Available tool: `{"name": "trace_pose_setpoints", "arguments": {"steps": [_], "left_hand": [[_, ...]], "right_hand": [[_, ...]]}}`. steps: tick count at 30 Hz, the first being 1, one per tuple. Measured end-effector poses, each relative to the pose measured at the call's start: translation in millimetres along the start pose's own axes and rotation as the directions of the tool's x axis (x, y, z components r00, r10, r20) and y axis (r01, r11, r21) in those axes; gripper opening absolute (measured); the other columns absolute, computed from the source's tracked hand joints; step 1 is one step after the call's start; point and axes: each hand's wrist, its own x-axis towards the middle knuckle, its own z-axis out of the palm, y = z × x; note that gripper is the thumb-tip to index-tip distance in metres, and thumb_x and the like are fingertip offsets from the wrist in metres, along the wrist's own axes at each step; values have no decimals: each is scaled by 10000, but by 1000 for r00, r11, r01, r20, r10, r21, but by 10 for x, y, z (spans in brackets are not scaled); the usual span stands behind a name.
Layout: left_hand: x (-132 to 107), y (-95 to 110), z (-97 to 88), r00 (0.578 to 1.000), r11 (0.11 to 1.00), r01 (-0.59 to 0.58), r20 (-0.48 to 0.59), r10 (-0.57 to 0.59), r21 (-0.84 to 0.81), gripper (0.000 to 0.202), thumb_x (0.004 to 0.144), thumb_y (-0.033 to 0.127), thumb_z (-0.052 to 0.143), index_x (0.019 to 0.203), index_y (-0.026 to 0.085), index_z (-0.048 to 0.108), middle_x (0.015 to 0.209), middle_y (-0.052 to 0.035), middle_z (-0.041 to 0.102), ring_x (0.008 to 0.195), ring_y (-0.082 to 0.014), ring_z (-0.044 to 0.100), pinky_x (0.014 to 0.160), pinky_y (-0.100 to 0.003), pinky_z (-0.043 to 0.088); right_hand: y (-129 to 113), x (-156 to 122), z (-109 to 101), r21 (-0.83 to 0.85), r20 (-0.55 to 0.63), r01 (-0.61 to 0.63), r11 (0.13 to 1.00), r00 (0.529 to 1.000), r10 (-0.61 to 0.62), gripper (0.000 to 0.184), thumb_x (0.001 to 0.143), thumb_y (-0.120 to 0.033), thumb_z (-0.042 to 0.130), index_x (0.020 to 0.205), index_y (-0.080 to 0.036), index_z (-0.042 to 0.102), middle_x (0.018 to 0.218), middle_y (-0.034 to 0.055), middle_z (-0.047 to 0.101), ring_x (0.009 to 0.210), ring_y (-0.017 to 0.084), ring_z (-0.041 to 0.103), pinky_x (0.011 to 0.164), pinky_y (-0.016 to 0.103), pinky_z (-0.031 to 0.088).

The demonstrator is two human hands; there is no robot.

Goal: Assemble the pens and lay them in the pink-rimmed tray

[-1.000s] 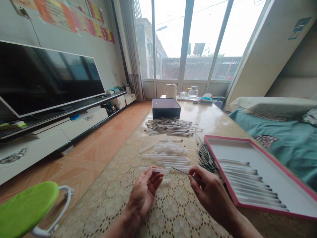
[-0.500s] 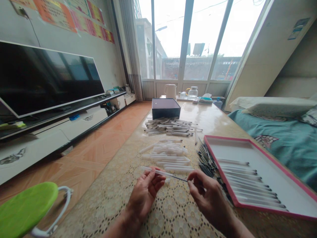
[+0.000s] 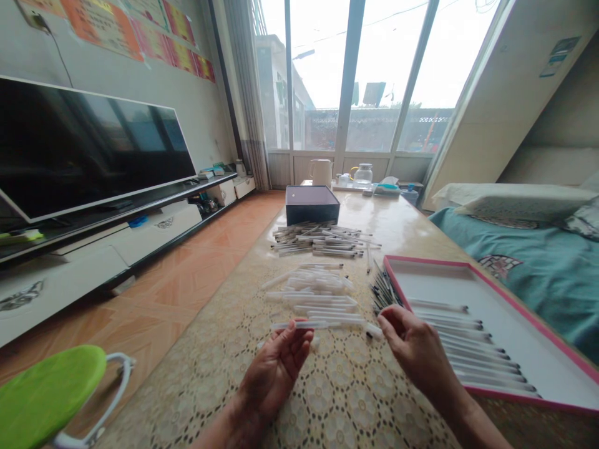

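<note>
My left hand (image 3: pixel 277 365) pinches a clear pen barrel (image 3: pixel 309 325) between thumb and fingertips, holding it level above the lace-covered table (image 3: pixel 327 399). My right hand (image 3: pixel 414 349) is closed at the barrel's right end, fingers pinched on its tip. Just beyond lie a heap of clear barrels (image 3: pixel 318 290) and a bunch of dark refills (image 3: pixel 384 292). Further back is a pile of assembled pens (image 3: pixel 322 240).
A pink-rimmed white tray (image 3: pixel 538 324) with several finished pens sits at my right. A dark box (image 3: pixel 311 204), a kettle and a glass jug stand at the far end. A green stool (image 3: pixel 47 393) is at lower left, a bed on the right, a TV on the left.
The dark refill held in my right hand has gone into the clear barrel. My right hand moved right to the barrel's end; my left hand stayed put.
</note>
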Motion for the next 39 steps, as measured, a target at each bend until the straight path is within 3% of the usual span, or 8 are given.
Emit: {"name": "trace_pose_setpoints", "arguments": {"steps": [2,5,11,14,17,20,22,39], "left_hand": [[5,-1,-11,1000,1000,-6,12,6,6,99,795,75,563,828,96,654,770,-82,711,692,-136,680,635,-204,544],[-9,-19,-7,997,996,21,78,-28,88,89,789,116,588,859,107,643,781,-88,711,692,-155,680,642,-238,539],[-27,-56,21,986,983,8,161,-39,186,97,773,180,626,845,116,633,772,-90,705,748,-176,670,757,-304,509],[-15,-58,12,989,983,15,139,-41,183,122,762,184,640,863,115,636,785,-90,704,754,-170,667,756,-296,506],[-10,-56,6,993,980,7,112,-30,199,141,754,178,648,881,118,636,802,-92,707,751,-177,673,707,-280,517],[-13,-56,9,996,979,-9,84,-8,202,149,746,154,652,888,113,639,835,-100,712,784,-189,678,724,-279,522],[-14,-56,13,997,980,-14,80,-2,198,151,748,145,648,894,108,640,841,-106,715,797,-191,679,745,-279,520],[-6,-79,-9,995,977,-19,98,-1,212,137,753,146,644,886,112,642,821,-96,725,796,-189,682,785,-291,509]], "right_hand": [[89,25,-22,-188,59,75,979,996,-65,171,812,-311,491,696,-205,557,673,15,578,608,158,541,582,264,404],[110,-10,35,-302,153,152,941,982,-110,112,807,-220,463,746,-208,557,733,23,575,670,168,552,626,272,409],[63,-76,227,-455,143,176,873,982,-123,131,810,-147,442,749,-201,544,781,49,557,746,185,543,655,275,391],[30,-60,243,-313,125,159,937,984,-125,141,827,-160,422,797,-195,555,780,42,552,681,164,539,629,269,402],[-90,-64,244,49,123,122,991,984,-127,164,859,-252,431,916,-195,575,820,39,570,694,157,549,649,269,435],[-242,-104,282,401,130,7,916,989,-65,184,843,-351,503,889,-194,587,771,21,585,703,153,550,631,250,449],[-312,-139,321,521,122,-49,852,992,-17,191,817,-371,552,856,-187,585,708,2,569,652,136,530,583,227,439],[-310,-184,443,546,138,-57,836,990,-23,163,801,-339,592,826,-178,574,713,4,575,672,132,534,622,230,451]]}}
